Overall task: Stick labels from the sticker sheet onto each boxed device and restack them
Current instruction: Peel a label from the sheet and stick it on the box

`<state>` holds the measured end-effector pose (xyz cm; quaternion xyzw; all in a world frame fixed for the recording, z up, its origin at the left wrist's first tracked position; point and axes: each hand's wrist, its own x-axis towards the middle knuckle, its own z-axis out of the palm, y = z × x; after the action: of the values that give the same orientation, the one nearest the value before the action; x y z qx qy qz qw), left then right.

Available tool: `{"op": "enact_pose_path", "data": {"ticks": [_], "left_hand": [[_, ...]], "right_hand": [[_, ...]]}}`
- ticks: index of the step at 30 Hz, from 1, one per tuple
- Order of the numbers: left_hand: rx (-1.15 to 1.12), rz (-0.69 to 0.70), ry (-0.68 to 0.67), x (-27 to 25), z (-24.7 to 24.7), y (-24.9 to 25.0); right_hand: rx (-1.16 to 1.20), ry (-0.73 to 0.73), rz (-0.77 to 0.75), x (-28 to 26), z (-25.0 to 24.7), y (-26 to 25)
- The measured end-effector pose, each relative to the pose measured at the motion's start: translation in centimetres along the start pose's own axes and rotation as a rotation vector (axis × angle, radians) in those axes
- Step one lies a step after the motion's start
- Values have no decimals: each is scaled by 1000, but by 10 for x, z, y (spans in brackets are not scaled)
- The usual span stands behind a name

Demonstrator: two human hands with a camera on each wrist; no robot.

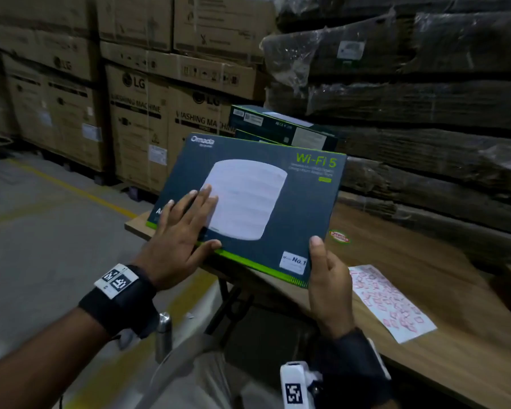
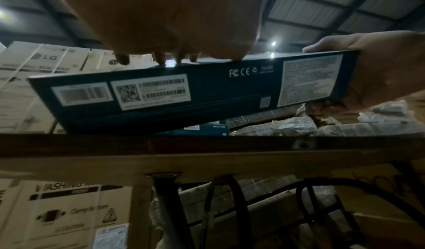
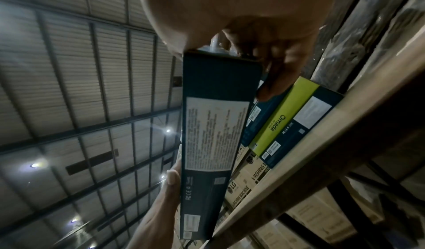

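Gripping Omada "Wi-Fi 5" box (image 1: 266,202) corner, right hand (image 1: 329,287), left hand (image 1: 180,234) fingers flat (FCC, CE marks).

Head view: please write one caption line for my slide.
Both hands, left hand and right hand, hold a Wi-Fi 5 box above the table beside the sticker sheet.

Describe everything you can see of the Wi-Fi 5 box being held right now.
The Wi-Fi 5 box is flat, dark cardboard with lime-green edging and a white round device pictured on its face. It is tilted, held above the table's edge. The left hand lies flat on its face; the right hand grips its near right corner. Its side carries barcode labels.
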<state>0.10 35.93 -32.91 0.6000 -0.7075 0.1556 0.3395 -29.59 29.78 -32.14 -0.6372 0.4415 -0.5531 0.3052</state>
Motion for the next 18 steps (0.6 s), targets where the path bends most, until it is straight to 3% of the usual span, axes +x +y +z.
{"op": "enact_pose_path", "data": {"ticks": [4,9,13,16,18], "left_hand": [[114,66,-107,-1,0,-30],[194,36,-137,4,1,-52],[184,30,-124,4,4,-51],[162,20,-123,4,4,-46],[138,19,-116,5,4,-39]], "right_hand": [[-29,-60,231,17,23,16],[-47,-164,488,23,44,32],[-12,-222,554,19,37,14],[165,-310,548,12,30,-5],[310,-270,567,10,28,-8]]}}
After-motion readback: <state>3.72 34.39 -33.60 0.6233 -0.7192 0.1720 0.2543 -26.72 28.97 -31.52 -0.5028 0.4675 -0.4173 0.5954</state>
